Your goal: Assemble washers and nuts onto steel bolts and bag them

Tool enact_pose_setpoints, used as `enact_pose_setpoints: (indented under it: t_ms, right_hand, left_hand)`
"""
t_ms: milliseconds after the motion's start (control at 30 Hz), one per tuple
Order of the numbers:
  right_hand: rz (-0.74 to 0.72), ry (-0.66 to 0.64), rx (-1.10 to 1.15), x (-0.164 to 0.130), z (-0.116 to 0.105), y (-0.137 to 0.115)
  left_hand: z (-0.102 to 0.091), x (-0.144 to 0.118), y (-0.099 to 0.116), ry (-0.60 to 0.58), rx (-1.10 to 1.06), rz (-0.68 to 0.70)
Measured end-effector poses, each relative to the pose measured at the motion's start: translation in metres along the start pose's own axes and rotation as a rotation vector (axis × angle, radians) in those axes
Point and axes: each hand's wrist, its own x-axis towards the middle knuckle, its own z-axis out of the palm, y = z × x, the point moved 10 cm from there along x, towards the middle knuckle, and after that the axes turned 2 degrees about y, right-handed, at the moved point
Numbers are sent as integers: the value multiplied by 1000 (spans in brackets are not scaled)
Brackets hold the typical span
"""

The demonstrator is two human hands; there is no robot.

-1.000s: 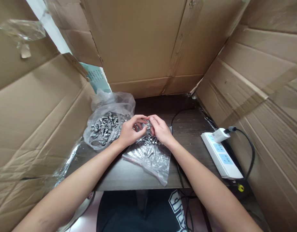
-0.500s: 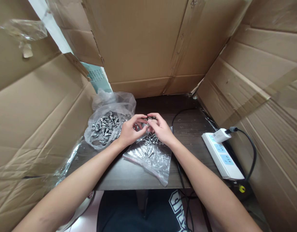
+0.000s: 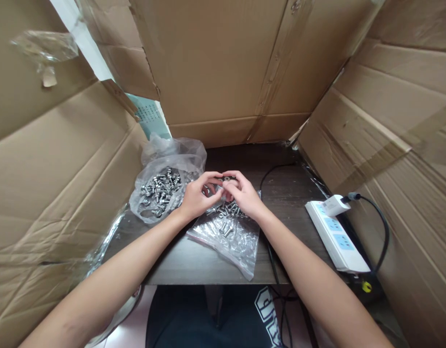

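Observation:
My left hand point(image 3: 200, 194) and my right hand point(image 3: 243, 194) meet fingertip to fingertip above a flat clear zip bag point(image 3: 237, 249). Both are closed in a pinch; whatever small piece sits between the fingertips is too small and covered to name. Loose metal bolts point(image 3: 228, 229) lie on the bag beneath them, partly hidden by my right hand. A few washers point(image 3: 227, 179) show just beyond my fingers. Left of my left hand, an open plastic bag point(image 3: 139, 193) holds many bolts with nuts or washers on them point(image 3: 163, 188).
Cardboard walls point(image 3: 223, 72) enclose the dark table point(image 3: 168, 263) on three sides. At the right lies a white power strip point(image 3: 337, 237) with a plugged-in adapter point(image 3: 334, 205). A black cable point(image 3: 264, 179) runs along the table beside my right arm.
The whole view has shifted slightly, so everything appears a little further right. My hands keep nearly the same pinched pose, with the fingertips slightly closer together.

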Motion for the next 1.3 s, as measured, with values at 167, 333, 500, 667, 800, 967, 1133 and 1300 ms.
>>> enact_pose_setpoints:
  t_ms: [167, 333, 500, 667, 800, 967, 1133, 1300]
  right_hand:
    - [6, 22, 50, 0, -2, 0]
    - [24, 15, -8, 0, -1, 2]
    - [-11, 48, -13, 1, -6, -1]
    - [10, -2, -23, 1, -3, 1]
    - [-42, -52, 9, -2, 4, -6]
    - [-25, 4, -9, 0, -1, -2]
    - [-87, 33, -18, 2, -7, -8]
    - [-48, 11, -17, 2, -5, -4]
  left_hand:
    - [0, 0, 2, -1, 0, 14]
    - [1, 0, 2, -6, 2, 6]
    - [1, 0, 2, -8, 6, -1]
    - [1, 0, 1, -5, 14, 1]
    - [-2, 1, -2, 8, 1, -10]
    - [-6, 2, -5, 34, 13, -39]
    - [-5, 1, -5, 28, 18, -36]
    - [-4, 1, -5, 21, 20, -26]
